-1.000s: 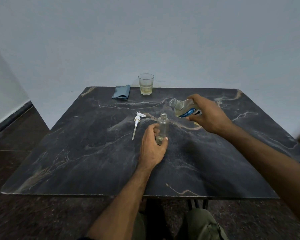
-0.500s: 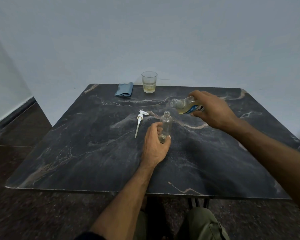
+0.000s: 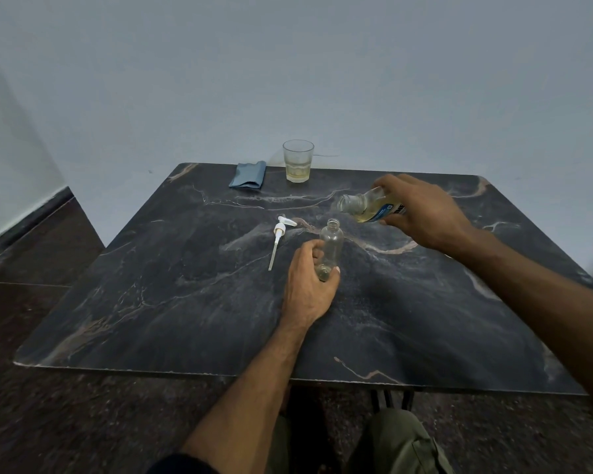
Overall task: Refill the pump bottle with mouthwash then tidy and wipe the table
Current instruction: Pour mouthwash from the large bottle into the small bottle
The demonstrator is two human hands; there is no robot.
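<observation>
A small clear pump bottle (image 3: 331, 242) stands open-necked on the dark marble table (image 3: 185, 302), a little liquid at its base. My left hand (image 3: 307, 285) grips its lower part. Up and to the right, my right hand (image 3: 421, 210) holds the mouthwash bottle (image 3: 363, 206), uncapped, tilted on its side with its mouth pointing left, above and right of the pump bottle's neck. Yellowish liquid lies in its lower side. The white pump head (image 3: 278, 241) with its tube lies flat on the table to the left.
A folded blue cloth (image 3: 248, 175) lies at the table's far edge. Beside it stands a glass tumbler (image 3: 298, 161) with a little yellowish liquid. A pale wall rises directly behind the table. Dark floor surrounds it.
The view has shifted slightly. My right hand has kept the tilted mouthwash bottle near the pump bottle's neck, now a little higher and further right of it. My left hand has stayed put.
</observation>
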